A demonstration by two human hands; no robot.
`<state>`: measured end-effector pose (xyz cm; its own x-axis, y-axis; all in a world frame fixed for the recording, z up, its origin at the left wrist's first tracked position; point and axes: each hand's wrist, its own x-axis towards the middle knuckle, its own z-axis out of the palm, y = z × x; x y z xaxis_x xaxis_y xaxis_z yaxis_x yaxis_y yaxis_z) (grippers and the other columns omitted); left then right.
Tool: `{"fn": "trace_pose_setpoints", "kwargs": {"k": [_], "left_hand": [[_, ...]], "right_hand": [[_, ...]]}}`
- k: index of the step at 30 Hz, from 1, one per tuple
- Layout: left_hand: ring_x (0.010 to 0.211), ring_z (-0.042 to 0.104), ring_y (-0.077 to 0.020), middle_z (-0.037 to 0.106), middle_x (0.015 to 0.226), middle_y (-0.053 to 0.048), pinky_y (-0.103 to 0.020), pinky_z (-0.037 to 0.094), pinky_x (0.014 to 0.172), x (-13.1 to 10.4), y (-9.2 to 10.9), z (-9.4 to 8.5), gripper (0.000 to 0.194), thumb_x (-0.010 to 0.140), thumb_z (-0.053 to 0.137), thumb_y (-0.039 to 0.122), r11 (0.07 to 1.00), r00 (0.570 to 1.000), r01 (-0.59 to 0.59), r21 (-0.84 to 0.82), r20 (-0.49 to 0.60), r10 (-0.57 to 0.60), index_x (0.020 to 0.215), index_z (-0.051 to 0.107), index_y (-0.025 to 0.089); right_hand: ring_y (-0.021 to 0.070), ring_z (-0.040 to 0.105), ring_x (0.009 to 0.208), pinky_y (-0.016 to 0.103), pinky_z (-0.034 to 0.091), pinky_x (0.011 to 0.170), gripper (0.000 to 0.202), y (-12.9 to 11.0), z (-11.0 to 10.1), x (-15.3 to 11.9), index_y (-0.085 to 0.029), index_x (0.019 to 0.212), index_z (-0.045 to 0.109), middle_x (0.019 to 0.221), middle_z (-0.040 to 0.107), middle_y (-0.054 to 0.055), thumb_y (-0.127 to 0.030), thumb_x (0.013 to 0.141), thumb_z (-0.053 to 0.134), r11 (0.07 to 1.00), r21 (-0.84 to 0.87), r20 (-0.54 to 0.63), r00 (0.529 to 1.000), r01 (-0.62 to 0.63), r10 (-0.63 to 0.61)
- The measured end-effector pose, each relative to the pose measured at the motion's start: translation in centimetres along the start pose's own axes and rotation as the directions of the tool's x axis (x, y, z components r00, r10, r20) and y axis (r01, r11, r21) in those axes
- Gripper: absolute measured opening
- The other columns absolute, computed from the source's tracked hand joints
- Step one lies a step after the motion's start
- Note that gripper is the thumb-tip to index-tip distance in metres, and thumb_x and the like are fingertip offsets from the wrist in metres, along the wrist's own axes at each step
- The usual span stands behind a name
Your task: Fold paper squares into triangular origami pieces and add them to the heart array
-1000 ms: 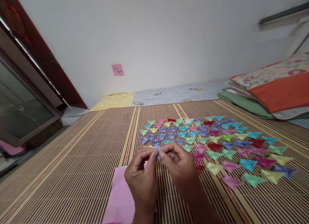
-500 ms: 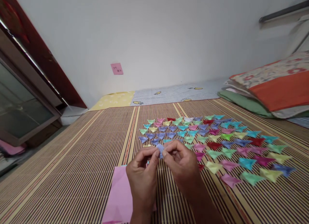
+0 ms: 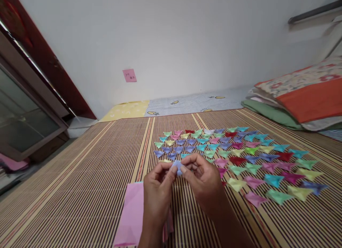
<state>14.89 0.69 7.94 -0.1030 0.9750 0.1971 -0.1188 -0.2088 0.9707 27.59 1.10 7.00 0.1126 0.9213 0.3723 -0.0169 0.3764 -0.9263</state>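
Between both hands is a small piece of folded blue-violet paper [image 3: 177, 167], raised above the striped mat [image 3: 88, 177]. My left hand [image 3: 158, 187] pinches its left side with thumb and forefinger. From the other side, my right hand [image 3: 204, 182] grips the right edge the same way. The paper's lower folds are partly covered by the thumbs. Beyond and to the right of the hands, rows of small folded paper pieces [image 3: 251, 169] in many colours lie on the mat. A stack of pink paper [image 3: 129, 214] lies under and beside my left forearm.
Folded bedding [image 3: 301, 102] in orange, floral and green is piled at the right. A checked cloth [image 3: 184, 104] and a yellow cloth [image 3: 125, 109] run along the wall, which bears a pink note [image 3: 129, 75]. A glass-fronted cabinet [image 3: 24, 109] stands at the left.
The fingers have shifted on the blue-violet paper, and both thumbs now lie flatter across its front. My left hand has turned slightly and moved a little to the right.
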Motion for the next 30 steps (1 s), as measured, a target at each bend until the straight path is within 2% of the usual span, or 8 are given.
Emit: {"fn": "trace_pose_setpoints", "kwargs": {"k": [4,8,14,17,22,25,28,30], "left_hand": [[0.069,0.062,-0.0124,0.069,0.072,0.001,-0.02,0.05,0.066,0.0,-0.1,-0.2,0.016,0.084,0.078,0.031,1.0,1.0,-0.007,0.014,0.01,0.007,0.079,0.074,0.017],[0.07,0.061,-0.0127,0.068,0.072,0.001,-0.021,0.049,0.066,0.1,-0.2,-0.1,0.02,0.083,0.078,0.034,1.0,1.0,-0.001,0.024,-0.01,0.001,0.077,0.071,0.016],[0.072,0.058,-0.0113,0.066,0.077,0.001,-0.019,0.047,0.066,0.2,0.0,-0.9,0.019,0.083,0.079,0.033,0.996,0.985,0.091,-0.007,0.148,-0.089,0.084,0.07,0.016],[0.066,0.058,-0.0099,0.065,0.072,0.002,-0.018,0.046,0.062,0.4,-0.2,-1.1,0.02,0.083,0.08,0.032,0.987,0.972,0.146,-0.07,0.198,-0.13,0.079,0.069,0.015],[0.062,0.061,-0.0096,0.069,0.073,0.001,-0.02,0.049,0.06,0.6,-0.8,-1.0,0.023,0.077,0.085,0.03,0.949,0.969,0.224,-0.221,0.152,-0.194,0.087,0.07,0.016],[0.066,0.065,-0.0112,0.071,0.076,0.0,-0.022,0.053,0.066,0.5,-0.6,-0.8,0.03,0.073,0.088,0.026,0.947,0.956,0.238,-0.217,0.222,-0.19,0.096,0.071,0.016],[0.067,0.065,-0.0128,0.07,0.075,0.0,-0.023,0.053,0.065,0.4,-0.2,-0.6,0.025,0.075,0.086,0.028,0.955,0.943,0.231,-0.188,0.283,-0.173,0.089,0.07,0.016],[0.066,0.063,-0.0124,0.068,0.071,0.001,-0.023,0.051,0.065,0.3,-0.2,-0.6,0.02,0.081,0.082,0.03,0.964,0.95,0.203,-0.171,0.271,-0.152,0.084,0.069,0.016]], "right_hand": [[0.0175,0.064,0.074,0.03,0.05,0.066,0.011,-0.4,-0.2,0.1,-0.019,0.095,0.066,0.081,0.069,0.002,-0.03,0.091,0.065,0.997,0.022,0.074,0.995,-0.071,0.069],[0.014,0.052,0.064,0.028,0.04,0.059,0.023,-0.8,-0.1,0.1,-0.018,0.079,0.063,0.069,0.059,-0.002,-0.035,0.095,0.06,0.994,-0.07,0.119,0.989,-0.083,0.091],[0.0122,0.04,0.059,0.027,0.03,0.054,0.025,-1.2,-1.2,0.3,-0.019,0.071,0.057,0.061,0.045,-0.005,-0.03,0.093,0.057,0.984,-0.171,0.234,0.967,-0.058,0.098],[0.0125,0.043,0.06,0.027,0.033,0.055,0.026,-1.1,-1.7,0.4,-0.019,0.073,0.058,0.063,0.048,-0.005,-0.033,0.095,0.057,0.985,-0.145,0.28,0.952,-0.089,0.127],[0.0147,0.057,0.066,0.028,0.045,0.063,0.019,-0.6,-1.6,0.6,-0.019,0.079,0.062,0.07,0.061,-0.001,-0.033,0.092,0.064,0.994,-0.037,0.26,0.959,-0.104,0.11],[0.016,0.061,0.067,0.029,0.05,0.063,0.02,-0.4,-1.4,0.6,-0.019,0.077,0.063,0.071,0.065,0.0,-0.034,0.09,0.066,0.991,-0.002,0.205,0.97,-0.131,0.129],[0.0154,0.06,0.062,0.028,0.05,0.059,0.024,-0.7,-1.4,0.5,-0.019,0.076,0.063,0.068,0.064,0.0,-0.038,0.09,0.067,0.978,0.07,0.181,0.966,-0.197,0.182],[0.014,0.058,0.06,0.027,0.048,0.059,0.024,-1.1,-1.4,0.5,-0.019,0.075,0.062,0.065,0.061,-0.002,-0.038,0.089,0.067,0.976,0.077,0.185,0.965,-0.202,0.185]]}}
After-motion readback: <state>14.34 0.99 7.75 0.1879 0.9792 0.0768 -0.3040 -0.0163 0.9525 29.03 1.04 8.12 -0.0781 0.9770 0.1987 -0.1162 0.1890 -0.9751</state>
